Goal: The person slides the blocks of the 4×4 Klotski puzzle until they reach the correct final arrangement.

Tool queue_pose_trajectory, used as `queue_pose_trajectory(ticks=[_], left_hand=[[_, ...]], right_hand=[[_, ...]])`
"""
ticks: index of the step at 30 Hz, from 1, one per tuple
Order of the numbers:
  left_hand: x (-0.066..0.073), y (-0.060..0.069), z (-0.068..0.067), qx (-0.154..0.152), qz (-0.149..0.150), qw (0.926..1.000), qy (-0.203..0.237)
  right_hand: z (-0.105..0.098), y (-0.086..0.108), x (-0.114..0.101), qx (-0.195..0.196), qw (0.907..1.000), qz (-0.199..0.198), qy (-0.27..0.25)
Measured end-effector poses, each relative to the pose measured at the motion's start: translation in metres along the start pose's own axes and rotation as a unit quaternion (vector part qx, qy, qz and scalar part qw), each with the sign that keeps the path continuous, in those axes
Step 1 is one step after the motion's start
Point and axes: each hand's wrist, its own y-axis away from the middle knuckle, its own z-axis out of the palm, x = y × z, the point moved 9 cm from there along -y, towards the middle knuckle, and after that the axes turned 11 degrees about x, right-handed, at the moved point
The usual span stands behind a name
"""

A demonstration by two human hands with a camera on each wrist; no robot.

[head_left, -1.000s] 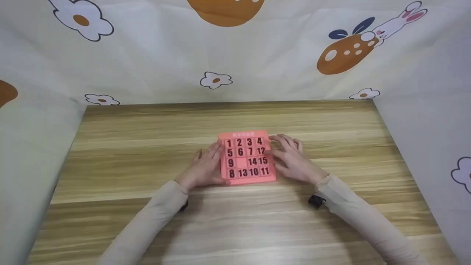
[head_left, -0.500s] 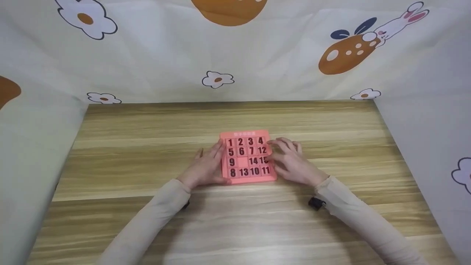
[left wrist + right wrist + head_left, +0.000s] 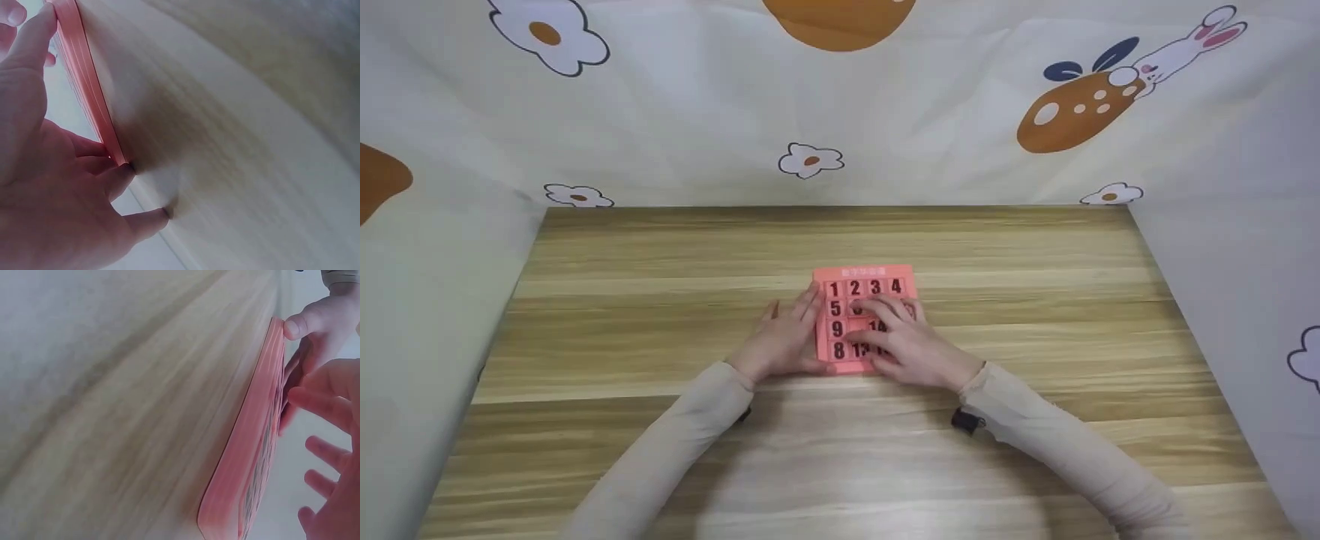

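A pink number slide puzzle (image 3: 864,271) lies flat on the table, its tiles printed with black numbers. My left hand (image 3: 780,341) holds its left side, thumb at the near left corner and fingers along the edge; in the left wrist view one finger of that hand (image 3: 62,185) also touches the table. Over the right part of the puzzle spreads my right hand (image 3: 915,349), hiding several tiles. Its fingers are loosely bent above the 6 and the gap beside the 9. In the right wrist view, the fingers of this hand (image 3: 337,495) appear slightly apart from the tiles.
The wood-grain table (image 3: 660,247) extends around the puzzle on all sides. Pale cloth walls (image 3: 697,97) with flower, carrot and rabbit prints enclose its back, left and right. A small black device (image 3: 966,421) sits under the right wrist.
My right hand has moved left from the puzzle's right edge to over its middle and right tiles. The left hand keeps its hold. The whole head view has shifted slightly.
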Motion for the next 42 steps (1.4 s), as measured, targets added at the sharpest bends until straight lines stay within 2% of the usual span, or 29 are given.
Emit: queue_pose_trajectory(ticks=[5, 9, 16, 23, 28, 31, 33, 35, 38, 42], left_hand=[[0.001, 0.000, 0.000, 0.000, -0.004, 0.9999, 0.013], [0.000, -0.001, 0.001, -0.002, -0.008, 0.9998, 0.015], [-0.001, -0.001, 0.001, -0.004, -0.008, 0.9999, 0.010], [0.000, 0.000, 0.000, -0.002, -0.004, 1.0000, 0.001], [-0.001, 0.000, 0.002, -0.010, -0.006, 0.9999, -0.002], [-0.002, 0.000, 0.002, -0.011, -0.006, 0.9999, -0.006], [-0.002, 0.000, 0.002, -0.009, -0.005, 0.9999, -0.008], [-0.001, 0.000, 0.001, -0.009, -0.004, 0.9999, -0.007], [-0.001, -0.001, 0.001, -0.008, -0.001, 0.9999, -0.007], [-0.001, -0.001, 0.002, -0.011, 0.000, 0.9999, -0.010]], right_hand=[[-0.005, 0.006, 0.019, 0.016, 0.9983, 0.053, 0.020], [-0.007, 0.012, 0.029, 0.018, 0.9969, 0.073, 0.025], [-0.001, 0.002, 0.016, 0.006, 0.9989, 0.044, 0.015], [0.015, -0.006, 0.004, -0.052, 0.9982, 0.021, 0.021], [0.003, -0.004, 0.011, -0.010, 0.9989, 0.040, 0.021], [0.001, -0.002, 0.007, -0.003, 1.0000, 0.007, 0.006], [0.005, 0.001, 0.001, -0.023, 0.9995, -0.023, 0.000], [0.010, 0.002, -0.003, -0.039, 0.9986, -0.036, -0.002], [0.012, 0.001, 0.000, -0.048, 0.9986, -0.011, 0.019], [0.009, 0.000, 0.008, -0.036, 0.9989, 0.015, 0.025]])
